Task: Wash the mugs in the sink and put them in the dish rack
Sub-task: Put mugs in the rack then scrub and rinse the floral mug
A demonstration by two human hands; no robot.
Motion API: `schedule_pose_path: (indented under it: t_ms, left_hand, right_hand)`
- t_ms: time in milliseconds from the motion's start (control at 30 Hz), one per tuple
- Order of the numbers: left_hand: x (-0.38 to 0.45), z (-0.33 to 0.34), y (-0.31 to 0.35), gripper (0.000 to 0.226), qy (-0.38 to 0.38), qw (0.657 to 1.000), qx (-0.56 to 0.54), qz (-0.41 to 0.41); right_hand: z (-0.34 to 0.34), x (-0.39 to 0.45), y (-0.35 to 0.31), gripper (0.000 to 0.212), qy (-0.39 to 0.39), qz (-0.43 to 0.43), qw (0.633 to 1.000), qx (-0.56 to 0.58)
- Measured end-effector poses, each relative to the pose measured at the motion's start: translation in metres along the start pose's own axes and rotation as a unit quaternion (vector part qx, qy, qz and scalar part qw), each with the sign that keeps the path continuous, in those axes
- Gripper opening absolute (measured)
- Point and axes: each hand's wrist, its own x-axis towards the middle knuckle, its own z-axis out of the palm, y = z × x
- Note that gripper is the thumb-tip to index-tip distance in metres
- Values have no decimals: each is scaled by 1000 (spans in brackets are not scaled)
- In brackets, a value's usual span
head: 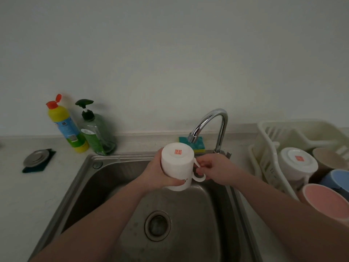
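- Pale, matte wall behind; below it we see a light speckled counter (pixel 22 186) with a brushed stainless sink (pixel 105 178) set into it, one round drain strainer (pixel 157 225) at the basin floor.
- Head view, centre: we hold one glossy white mug (pixel 176 168) upside down above the basin, flat base up with a small red square mark, just beneath the curved chrome faucet (pixel 217 120).
- Our left hand (pixel 157 173) wraps the mug's cylindrical body, thumb curled along the lower rim.
- Our right hand (pixel 217 169) pinches the looped handle between thumb and fingers.
- Right side: one cream plastic dish rack (pixel 268 140), slatted. We count five mugs in it: a second white mug (pixel 296 163) inverted with the same red mark, a beige mug (pixel 328 157), a blue mug (pixel 338 176), a pink mug (pixel 324 201), and a dark brown one partly hidden between them.
- Left side: two bottles, a yellow bottle (pixel 66 127) with its red flip cap open and a green translucent pump bottle (pixel 94 131).
- One round metal sink stopper (pixel 35 157) rests on a dark scouring pad (pixel 40 164).
- One teal-and-yellow sponge (pixel 194 146) sits behind the faucet spout.
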Motion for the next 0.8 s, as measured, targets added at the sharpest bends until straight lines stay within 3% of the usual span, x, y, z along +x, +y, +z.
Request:
schedule_pose_path:
  t_ms: [233, 400, 800]
  left_hand:
    - [-21, -5, -2, 100, 12, 1000, 24, -11]
    - [-36, -4, -3, 107, 9, 999, 45, -26]
    - [-56, 7, -5, 100, 36, 996, 74, -32]
  right_hand:
    - [11, -13, -12, 13, -9, -22, 998, -58]
    - [16, -21, -14, 16, -32, -17, 998, -58]
    - [19, -36, -16, 19, -55, -23, 994, -90]
